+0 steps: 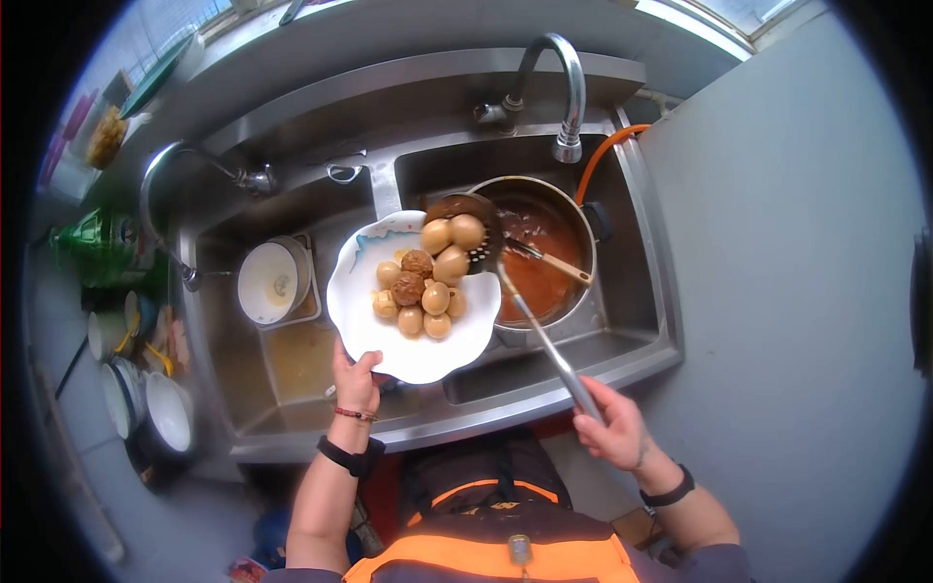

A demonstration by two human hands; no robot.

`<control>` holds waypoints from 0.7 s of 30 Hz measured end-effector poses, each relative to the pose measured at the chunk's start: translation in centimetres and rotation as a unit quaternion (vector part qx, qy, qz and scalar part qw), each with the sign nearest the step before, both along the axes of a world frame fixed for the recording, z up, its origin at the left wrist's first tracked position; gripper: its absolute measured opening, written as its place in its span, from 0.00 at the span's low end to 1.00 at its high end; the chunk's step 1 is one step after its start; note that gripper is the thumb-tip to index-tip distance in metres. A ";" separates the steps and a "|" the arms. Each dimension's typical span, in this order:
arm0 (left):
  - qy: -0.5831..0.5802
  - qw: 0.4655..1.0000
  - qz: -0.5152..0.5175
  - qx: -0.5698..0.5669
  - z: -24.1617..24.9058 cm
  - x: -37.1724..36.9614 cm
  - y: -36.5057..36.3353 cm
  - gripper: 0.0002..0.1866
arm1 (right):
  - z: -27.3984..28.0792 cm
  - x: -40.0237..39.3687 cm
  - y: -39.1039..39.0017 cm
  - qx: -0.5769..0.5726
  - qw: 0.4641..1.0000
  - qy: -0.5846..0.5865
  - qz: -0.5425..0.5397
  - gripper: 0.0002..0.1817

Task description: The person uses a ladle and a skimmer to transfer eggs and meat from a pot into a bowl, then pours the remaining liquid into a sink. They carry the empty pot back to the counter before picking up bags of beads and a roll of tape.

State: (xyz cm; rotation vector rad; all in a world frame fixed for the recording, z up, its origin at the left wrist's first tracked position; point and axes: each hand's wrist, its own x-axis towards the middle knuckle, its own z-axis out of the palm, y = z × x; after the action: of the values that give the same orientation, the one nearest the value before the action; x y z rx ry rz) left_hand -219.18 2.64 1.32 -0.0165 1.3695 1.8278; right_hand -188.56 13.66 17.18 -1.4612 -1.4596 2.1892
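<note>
My left hand (357, 377) grips the lower left rim of a white wavy-edged plate (369, 342), held up over the divider of a double sink. Several brown eggs (436, 297) and two dark meatballs (408, 289) lie on it. Closed around a long metal handle, my right hand (612, 425) holds a slotted ladle (544, 338). Three more brown eggs (451, 260) sit in the ladle's bowl, which is tilted at the plate's upper right edge. Behind it, a pot (586, 228) with reddish-brown broth stands in the right basin, a wooden-handled utensil (566, 269) resting in it.
Two faucets, one on the left (160, 194) and one on the right (567, 107), arch over the basins. White bowls (264, 282) sit in the left basin. An orange hose (601, 160) runs at the right corner. More bowls (169, 412) stand left of the sink; a grey panel (787, 272) rises at right.
</note>
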 end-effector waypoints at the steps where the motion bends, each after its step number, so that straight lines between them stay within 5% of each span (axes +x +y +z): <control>1: -0.004 1.000 -0.004 0.002 -0.1 0.0 -0.1 0.30 | -1.8 0.0 -0.5 0.247 0.961 -0.029 0.117 0.28; 2: -0.001 1.000 -0.008 0.008 -0.1 0.0 -0.1 0.31 | -2.0 0.1 -0.8 0.249 0.961 -0.034 0.114 0.28; 4: -0.001 1.000 -0.014 0.012 -0.7 0.2 0.1 0.31 | -1.6 -0.8 -0.7 0.505 0.833 -0.108 0.197 0.28; 12: 0.040 0.999 0.017 0.024 -2.1 0.3 -0.1 0.31 | -6.9 3.4 5.8 0.586 0.773 -0.222 0.098 0.28; 17: 0.028 1.000 0.008 0.003 -0.9 1.0 -0.3 0.33 | -15.4 4.2 15.2 0.518 0.776 -0.342 0.111 0.22; 21: 0.040 0.998 0.039 -0.002 -0.4 1.0 -2.7 0.34 | -18.2 4.6 16.1 0.492 0.811 -0.287 0.133 0.19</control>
State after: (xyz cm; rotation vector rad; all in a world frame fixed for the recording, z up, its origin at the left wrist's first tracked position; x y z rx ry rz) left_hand -218.15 -0.07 0.93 0.0023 1.4462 1.9078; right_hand -183.94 29.76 -1.01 -1.5297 -2.5264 0.6676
